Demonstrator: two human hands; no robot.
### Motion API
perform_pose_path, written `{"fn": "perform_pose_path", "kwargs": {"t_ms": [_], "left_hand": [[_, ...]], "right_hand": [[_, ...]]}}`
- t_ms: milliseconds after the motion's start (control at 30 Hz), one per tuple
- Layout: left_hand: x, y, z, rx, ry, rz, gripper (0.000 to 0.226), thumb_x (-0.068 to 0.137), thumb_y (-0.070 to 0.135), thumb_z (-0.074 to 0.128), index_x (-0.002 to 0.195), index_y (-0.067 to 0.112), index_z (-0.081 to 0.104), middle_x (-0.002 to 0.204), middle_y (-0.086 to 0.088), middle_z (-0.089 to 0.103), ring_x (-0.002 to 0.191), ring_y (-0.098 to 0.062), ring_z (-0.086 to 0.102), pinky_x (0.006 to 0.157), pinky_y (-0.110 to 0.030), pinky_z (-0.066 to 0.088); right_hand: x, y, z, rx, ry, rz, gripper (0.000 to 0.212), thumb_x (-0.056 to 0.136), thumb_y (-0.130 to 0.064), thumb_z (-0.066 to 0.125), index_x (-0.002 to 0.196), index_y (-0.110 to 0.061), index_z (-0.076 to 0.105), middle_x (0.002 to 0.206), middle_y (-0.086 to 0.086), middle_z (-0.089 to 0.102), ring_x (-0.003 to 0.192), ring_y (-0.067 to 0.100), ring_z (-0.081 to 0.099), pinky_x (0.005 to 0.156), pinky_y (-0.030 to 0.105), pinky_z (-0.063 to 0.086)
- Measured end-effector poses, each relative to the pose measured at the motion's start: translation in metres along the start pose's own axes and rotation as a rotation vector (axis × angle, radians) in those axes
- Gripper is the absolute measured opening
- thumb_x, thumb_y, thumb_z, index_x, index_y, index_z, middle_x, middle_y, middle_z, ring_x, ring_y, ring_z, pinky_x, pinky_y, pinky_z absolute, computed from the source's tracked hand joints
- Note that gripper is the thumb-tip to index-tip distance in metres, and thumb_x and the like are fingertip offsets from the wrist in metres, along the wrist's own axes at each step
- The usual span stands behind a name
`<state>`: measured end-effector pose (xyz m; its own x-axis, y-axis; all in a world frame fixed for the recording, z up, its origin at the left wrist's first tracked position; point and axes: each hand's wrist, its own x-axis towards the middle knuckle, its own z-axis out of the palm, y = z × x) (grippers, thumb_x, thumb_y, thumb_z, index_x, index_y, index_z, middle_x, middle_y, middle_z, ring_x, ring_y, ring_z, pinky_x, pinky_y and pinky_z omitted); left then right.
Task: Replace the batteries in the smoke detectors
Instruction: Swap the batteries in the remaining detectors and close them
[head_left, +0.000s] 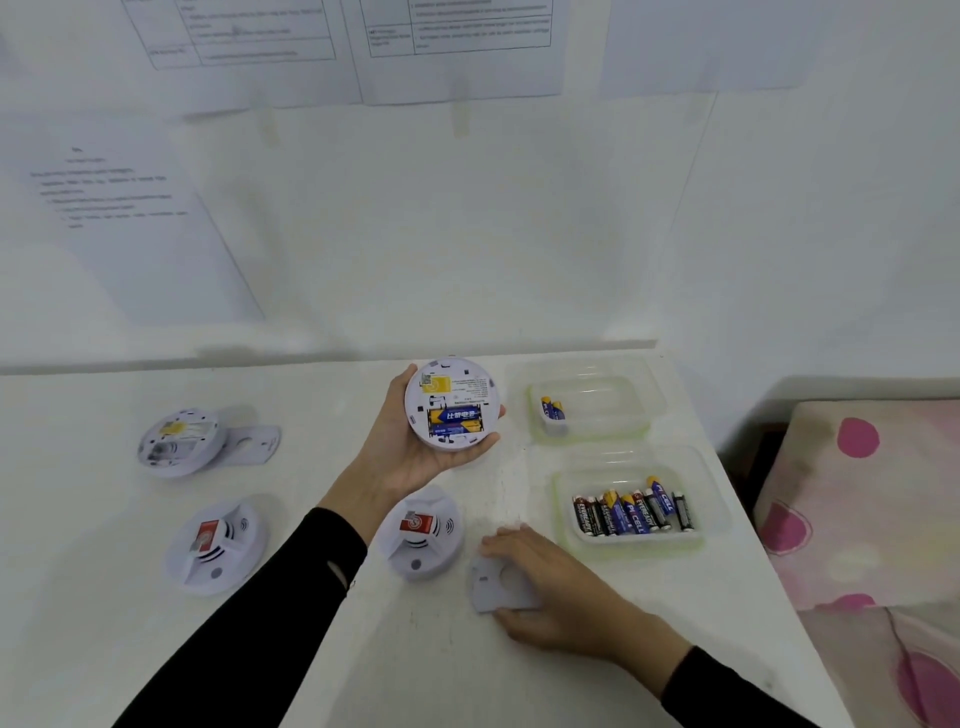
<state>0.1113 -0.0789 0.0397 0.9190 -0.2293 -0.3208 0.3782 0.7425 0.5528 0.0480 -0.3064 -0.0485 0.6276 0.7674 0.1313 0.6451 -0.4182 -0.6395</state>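
Above table (78, 493), left hand (410, 460) cradling detector (452, 405), palm-up

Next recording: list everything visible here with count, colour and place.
smoke detectors: four, white; one held back-up, one back-up far left, two face-up with red labels in front
mounting plates: two, white; beside the far-left detector, under the right hand
containers: two, clear; table's right side
batteries: two in the held detector, a few in the far container, several in the near one
table: one, white
printed sheets: several, wall
spotted cloth: pink, right
left hand: holds a detector
right hand: grips a plate
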Motion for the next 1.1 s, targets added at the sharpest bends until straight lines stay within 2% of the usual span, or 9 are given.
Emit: {"fn": "perform_pose_path", "kwargs": {"t_ms": [167,333,467,600,700,800,900,1000,1100], "left_hand": [[-0.006,-0.003,-0.001,-0.02,-0.02,0.004,0.069,0.091,0.061,0.045,0.127,0.005,0.063,0.131,-0.024,0.06,0.116,-0.044,0.061,0.085,-0.053,0.057],[-0.007,-0.007,0.001,0.08,-0.07,0.074,0.065,0.081,0.054,0.065,0.132,0.014,0.059,0.135,-0.021,0.056,0.121,-0.041,0.056,0.102,-0.056,0.042],[-0.009,-0.014,0.017,0.117,-0.076,0.056,0.055,0.09,0.056,0.047,0.116,0.015,0.072,0.127,-0.018,0.064,0.115,-0.037,0.062,0.097,-0.052,0.048],[-0.01,-0.019,0.029,0.104,-0.054,0.051,0.055,0.096,0.056,0.04,0.121,0.016,0.068,0.128,-0.017,0.064,0.115,-0.035,0.063,0.097,-0.05,0.049],[-0.011,-0.024,0.038,0.044,-0.071,0.064,0.057,0.093,0.053,0.044,0.13,0.012,0.059,0.129,-0.018,0.063,0.113,-0.034,0.065,0.09,-0.047,0.055],[-0.006,-0.03,0.038,-0.004,-0.026,0.166,0.055,0.094,0.052,0.047,0.132,0.014,0.058,0.134,-0.018,0.059,0.12,-0.034,0.059,0.103,-0.047,0.046],[0.0,-0.035,0.041,-0.069,0.031,0.213,0.05,0.093,0.047,0.052,0.135,0.019,0.053,0.136,-0.017,0.055,0.123,-0.033,0.056,0.111,-0.046,0.04],[0.002,-0.036,0.047,-0.071,0.02,0.236,0.052,0.092,0.044,0.054,0.14,0.024,0.05,0.124,-0.013,0.063,0.107,-0.029,0.067,0.091,-0.039,0.056],[0.002,-0.035,0.05,-0.036,0.015,0.246,0.051,0.09,0.041,0.055,0.136,0.019,0.057,0.12,-0.013,0.065,0.104,-0.027,0.068,0.091,-0.037,0.056]], "right_hand": [[0.006,-0.023,-0.021,0.049,0.136,-0.042,0.052,0.082,-0.034,0.069,0.129,-0.023,0.049,0.13,-0.011,0.052,0.12,0.003,0.048,0.103,0.022,0.04],[0.035,-0.048,-0.076,0.144,0.532,-0.149,0.059,0.075,-0.017,0.08,0.126,-0.022,0.049,0.132,-0.008,0.055,0.124,0.012,0.052,0.102,0.033,0.042],[0.06,-0.055,-0.101,0.097,0.483,-0.135,0.062,0.078,-0.02,0.079,0.13,-0.03,0.047,0.132,-0.013,0.055,0.12,0.006,0.051,0.1,0.035,0.043],[0.077,-0.051,-0.11,0.038,0.426,-0.096,0.06,0.079,-0.027,0.077,0.132,-0.026,0.049,0.132,-0.017,0.052,0.12,0.001,0.047,0.103,0.033,0.039],[0.085,-0.048,-0.111,0.036,0.481,-0.047,0.059,0.078,-0.031,0.078,0.13,-0.027,0.049,0.127,-0.028,0.05,0.117,-0.004,0.045,0.102,0.03,0.039],[0.091,-0.052,-0.101,0.086,0.61,0.042,0.059,0.075,-0.033,0.079,0.126,-0.032,0.048,0.113,-0.045,0.044,0.111,-0.012,0.038,0.097,0.026,0.04],[0.097,-0.056,-0.09,0.18,0.684,0.079,0.059,0.074,-0.032,0.079,0.124,-0.034,0.047,0.11,-0.043,0.044,0.11,-0.003,0.043,0.092,0.028,0.046],[0.103,-0.059,-0.084,0.26,0.734,0.108,0.061,0.072,-0.027,0.082,0.122,-0.036,0.048,0.107,-0.041,0.046,0.108,0.004,0.045,0.086,0.021,0.046],[0.105,-0.059,-0.083,0.272,0.761,0.107,0.06,0.072,-0.028,0.082,0.122,-0.034,0.049,0.108,-0.033,0.051,0.109,0.004,0.045,0.087,0.025,0.048]]}}
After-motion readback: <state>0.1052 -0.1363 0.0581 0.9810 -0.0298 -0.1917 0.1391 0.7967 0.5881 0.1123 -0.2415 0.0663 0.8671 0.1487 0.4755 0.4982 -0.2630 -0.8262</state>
